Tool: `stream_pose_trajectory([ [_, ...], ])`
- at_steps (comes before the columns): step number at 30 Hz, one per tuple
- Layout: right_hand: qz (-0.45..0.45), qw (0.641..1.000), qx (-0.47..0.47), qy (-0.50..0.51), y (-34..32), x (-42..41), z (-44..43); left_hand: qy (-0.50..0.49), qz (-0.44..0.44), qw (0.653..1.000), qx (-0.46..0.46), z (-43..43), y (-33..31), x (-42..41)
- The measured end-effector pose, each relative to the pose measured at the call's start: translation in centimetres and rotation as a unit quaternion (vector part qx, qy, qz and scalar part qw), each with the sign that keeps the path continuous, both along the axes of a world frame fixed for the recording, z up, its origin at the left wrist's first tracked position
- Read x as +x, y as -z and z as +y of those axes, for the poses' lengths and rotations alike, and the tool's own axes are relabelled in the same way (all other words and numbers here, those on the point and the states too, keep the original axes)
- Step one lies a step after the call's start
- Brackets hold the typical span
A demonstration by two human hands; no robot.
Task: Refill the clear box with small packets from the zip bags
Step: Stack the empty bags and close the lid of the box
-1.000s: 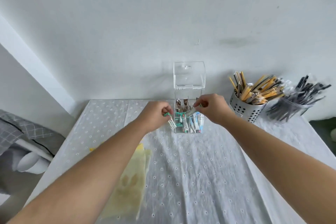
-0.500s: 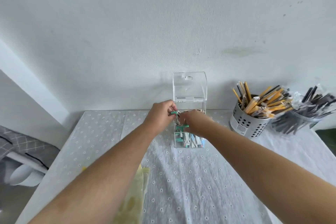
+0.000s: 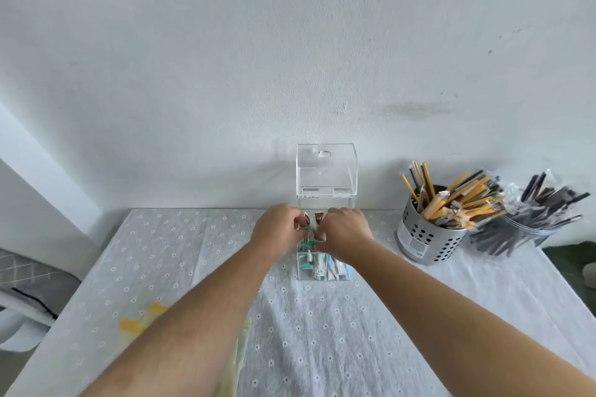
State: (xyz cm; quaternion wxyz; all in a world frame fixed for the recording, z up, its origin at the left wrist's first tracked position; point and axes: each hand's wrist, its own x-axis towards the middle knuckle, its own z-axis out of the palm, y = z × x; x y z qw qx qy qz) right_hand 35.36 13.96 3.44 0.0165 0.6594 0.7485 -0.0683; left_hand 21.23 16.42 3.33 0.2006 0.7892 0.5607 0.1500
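Clear box [image 3: 324, 263]: stands at the far middle of the surface [image 3: 322, 332], close to the wall; its hinged lid [image 3: 326, 172] is thrown back and upright, which leaves the top open for filling from above.
Contents: small packets [image 3: 317, 267] with teal and pale blue ends crowd the lower half, standing on end and leaning; two brown-tipped packets [image 3: 318, 216] show at the mouth; by the look of it the box is partly filled, with room left above.
Left hand [image 3: 280, 229]: poised at the box's left rim; its fingers [image 3: 302, 220] are pinched narrow on a teal-ended packet, seemingly to steer it down among the others.
Right hand [image 3: 346, 230]: curled over the opening from the right; fingers bent inward and close together, touching teal ends at the mouth; whether they grip a packet or only press the bundle down I cannot tell.
Zip bag [image 3: 232, 361]: a yellowish, limp bag lies near the surface's front left, largely hidden under the left forearm, within reach for the next handful.
Surroundings: a perforated metal holder [image 3: 425, 242] of yellow-wrapped sticks stands to the right of the box, well apart; beside it, a clear container [image 3: 522, 229] of dark sticks.
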Motion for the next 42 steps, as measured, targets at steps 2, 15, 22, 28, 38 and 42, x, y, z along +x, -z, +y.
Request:
stream_pose_trajectory([
  [2,-0.002,1.0,-0.026,0.011,-0.2,0.0,0.2,0.0,0.053,0.998,0.029,0.0,0.0,0.2],
  [15,0.201,0.973,0.058,0.099,-2.3,2.0,-1.0,-0.039,-0.142,0.989,0.018,-0.4,-1.1,-1.4],
  [22,0.424,0.867,0.14,0.222,-6.0,3.7,0.2,-0.094,-0.274,0.953,-0.086,1.0,-5.6,0.9],
  [28,0.612,0.739,0.036,0.277,-7.4,4.8,0.4,-0.119,-0.35,0.915,-0.161,0.1,-7.8,1.0],
  [38,0.588,0.736,0.086,0.324,-2.1,3.2,-6.7,-0.126,-0.258,0.947,-0.147,-7.8,-3.3,-0.9],
  [42,0.557,0.758,0.066,0.333,-0.1,3.0,-7.5,-0.101,-0.235,0.952,-0.171,-7.9,-0.5,-0.9],
])
